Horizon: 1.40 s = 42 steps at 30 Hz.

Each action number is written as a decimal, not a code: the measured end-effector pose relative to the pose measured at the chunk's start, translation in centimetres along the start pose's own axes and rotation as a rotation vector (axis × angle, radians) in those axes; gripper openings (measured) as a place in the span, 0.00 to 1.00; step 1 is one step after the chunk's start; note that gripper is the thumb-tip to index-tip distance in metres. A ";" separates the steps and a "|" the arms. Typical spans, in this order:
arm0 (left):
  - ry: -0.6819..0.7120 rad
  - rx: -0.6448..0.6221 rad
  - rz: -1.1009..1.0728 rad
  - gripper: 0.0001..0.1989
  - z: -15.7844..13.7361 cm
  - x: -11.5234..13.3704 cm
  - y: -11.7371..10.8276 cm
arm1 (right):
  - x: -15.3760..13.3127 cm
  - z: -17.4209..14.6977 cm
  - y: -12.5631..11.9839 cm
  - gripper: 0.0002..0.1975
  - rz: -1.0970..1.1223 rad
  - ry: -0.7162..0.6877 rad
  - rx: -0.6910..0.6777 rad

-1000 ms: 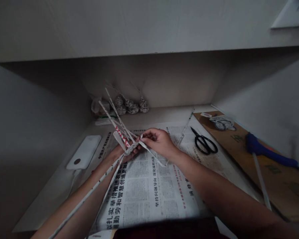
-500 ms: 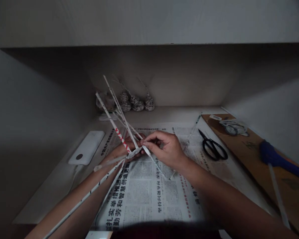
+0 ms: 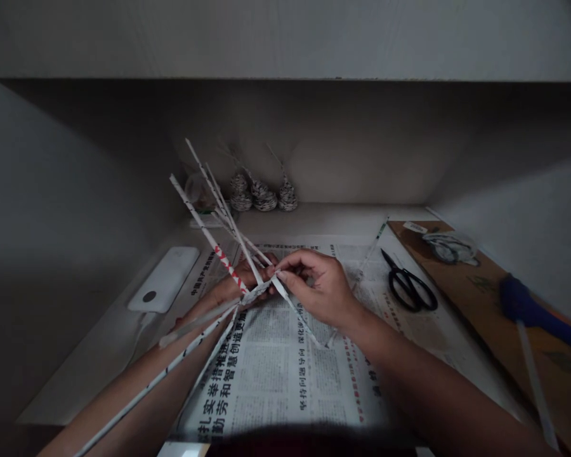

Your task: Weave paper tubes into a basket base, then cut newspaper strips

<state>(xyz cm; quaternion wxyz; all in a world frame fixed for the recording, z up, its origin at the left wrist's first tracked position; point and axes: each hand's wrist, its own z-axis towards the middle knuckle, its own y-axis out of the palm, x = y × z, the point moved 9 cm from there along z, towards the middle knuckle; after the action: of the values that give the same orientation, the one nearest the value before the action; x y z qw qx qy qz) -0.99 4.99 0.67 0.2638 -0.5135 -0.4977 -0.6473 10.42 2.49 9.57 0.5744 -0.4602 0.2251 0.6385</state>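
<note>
Woven knot (image 3: 255, 294): it sits in the air between the two hands, above the newspaper (image 3: 266, 381), with paper tubes going out from it on several sides.
Left hand (image 3: 246, 270): it is clamped on the knot from behind and below, I think so that the crossings do not loosen; some of its fingers are hidden.
Right hand (image 3: 318, 287): thumb and forefinger are pinched together on a bent tube (image 3: 294, 307) at the knot's edge, touching or nearly touching the left fingers; such a fine grip probably lets the person control the fold.
Red-marked tube (image 3: 229, 264): it leans up and away from the knot, out of the right hand's way.
Long tube (image 3: 137, 400): it passes over the left forearm, perhaps because its length has no other room.
Scissors (image 3: 410, 289): black, beyond the right forearm, likely within easy reach.
Cardboard (image 3: 485, 289): on the right, it bears a blue tool (image 3: 528, 308), maybe a glue gun; perhaps it protects the table (image 3: 342, 216).
Power bank (image 3: 164, 279): white, at the left, with a cable attached.
Gourd-shaped weavings (image 3: 265, 198): they stand at the back, seemingly safe from the elbows.
</note>
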 end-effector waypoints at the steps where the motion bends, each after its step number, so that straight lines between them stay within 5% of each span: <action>1: 0.003 0.006 0.002 0.22 0.0 -0.2 -0.2 | 0.0 0.0 -0.1 0.02 0.002 -0.005 0.004; 11: -0.025 0.106 0.001 0.22 -0.4 1.0 -0.1 | 0.9 0.1 -0.5 0.09 0.125 0.074 0.018; 20: 0.013 0.067 0.098 0.19 -0.2 0.7 -0.1 | -0.1 0.0 0.0 0.06 -0.040 0.022 0.008; 27: 0.221 0.354 0.249 0.16 -0.3 3.1 -1.5 | 1.9 0.1 -1.1 0.05 -0.239 0.069 0.111; 36: 0.288 0.471 0.366 0.12 -0.6 3.8 -2.7 | 6.0 1.0 -1.6 0.06 -0.078 0.244 0.090; 42: 0.354 0.465 0.462 0.12 -0.5 3.9 -2.9 | 5.4 0.9 -1.6 0.05 -0.186 0.233 0.067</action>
<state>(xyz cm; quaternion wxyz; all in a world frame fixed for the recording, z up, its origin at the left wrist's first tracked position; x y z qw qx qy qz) -4.99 6.30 3.19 0.5946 -0.4189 -0.4489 -0.5192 12.07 6.46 5.82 0.6161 -0.5305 0.2676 0.5171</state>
